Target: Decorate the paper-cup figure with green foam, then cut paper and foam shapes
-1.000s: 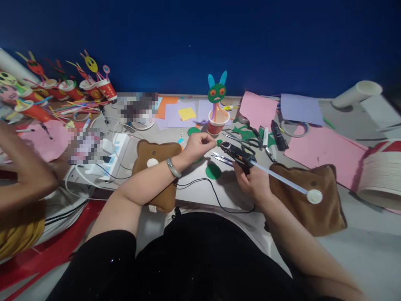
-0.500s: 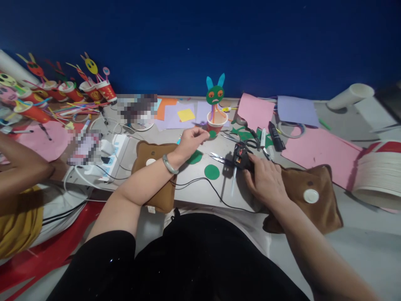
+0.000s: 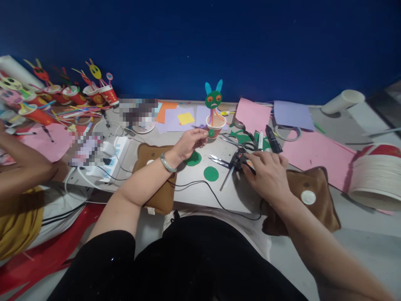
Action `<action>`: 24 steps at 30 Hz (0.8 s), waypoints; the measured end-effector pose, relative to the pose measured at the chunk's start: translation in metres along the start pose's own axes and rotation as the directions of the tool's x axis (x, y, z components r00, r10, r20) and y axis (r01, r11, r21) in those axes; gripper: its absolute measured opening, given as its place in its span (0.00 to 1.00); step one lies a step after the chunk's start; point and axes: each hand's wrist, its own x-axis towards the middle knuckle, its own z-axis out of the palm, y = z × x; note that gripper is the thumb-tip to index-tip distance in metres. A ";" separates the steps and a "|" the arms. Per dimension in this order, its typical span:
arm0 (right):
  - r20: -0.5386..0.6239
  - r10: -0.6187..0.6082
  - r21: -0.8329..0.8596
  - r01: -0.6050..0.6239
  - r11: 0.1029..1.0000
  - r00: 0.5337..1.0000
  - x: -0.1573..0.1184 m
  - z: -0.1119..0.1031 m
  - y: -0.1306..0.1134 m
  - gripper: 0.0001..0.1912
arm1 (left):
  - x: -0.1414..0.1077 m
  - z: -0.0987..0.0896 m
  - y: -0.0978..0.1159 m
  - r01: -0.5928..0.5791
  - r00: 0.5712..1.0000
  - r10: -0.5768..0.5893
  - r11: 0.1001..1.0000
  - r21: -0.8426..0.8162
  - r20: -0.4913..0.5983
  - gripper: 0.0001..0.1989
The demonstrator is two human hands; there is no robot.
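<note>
Between thumb and forefinger, my left hand (image 3: 192, 143) pinches a small green paper circle (image 3: 211, 133) with a pale spot on it, in front of a red paper cup (image 3: 216, 121). From that cup rises a green paper face (image 3: 213, 99) with blue ears and orange eyes. My right hand (image 3: 267, 173) is closed on a black hot glue gun (image 3: 238, 158) low over the table; a translucent glue stick (image 3: 227, 179) juts from it. Scissors (image 3: 219, 161) lie beside the gun. Two larger green circles, one (image 3: 211, 174) bare and one (image 3: 193, 159) near my left wrist, lie on the table.
Brown cushions (image 3: 156, 167) lie under both forearms. A black cord (image 3: 216, 196) crosses the table's front edge. A white power strip (image 3: 116, 156) and another person's arm (image 3: 25, 159) are at left. Behind my right hand are a black marker (image 3: 273, 140), green scraps and pink paper (image 3: 319, 154).
My right hand has shifted forward over the glue gun, and the gun has tipped so its stick swings left. My left hand still pinches the green circle at nearly the same spot.
</note>
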 end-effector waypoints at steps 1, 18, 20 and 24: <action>-0.072 -0.032 0.069 0.037 0.997 0.997 0.008 -0.004 0.000 0.10 | -0.001 0.000 0.000 0.028 0.999 -0.027 0.999 -0.018 0.045 0.10; 0.025 -0.024 0.705 -0.001 0.709 0.999 0.107 -0.031 -0.031 0.09 | -0.006 0.000 0.002 0.059 0.889 -0.068 0.998 0.033 0.453 0.23; 0.027 -0.047 0.727 0.013 0.686 0.999 0.108 -0.030 -0.031 0.09 | -0.005 -0.001 0.001 0.067 0.890 -0.083 0.996 0.053 0.449 0.22; 0.036 -0.065 0.760 0.015 0.650 0.997 0.110 -0.027 -0.030 0.10 | -0.005 -0.002 -0.002 0.094 0.877 -0.097 0.995 0.029 0.471 0.21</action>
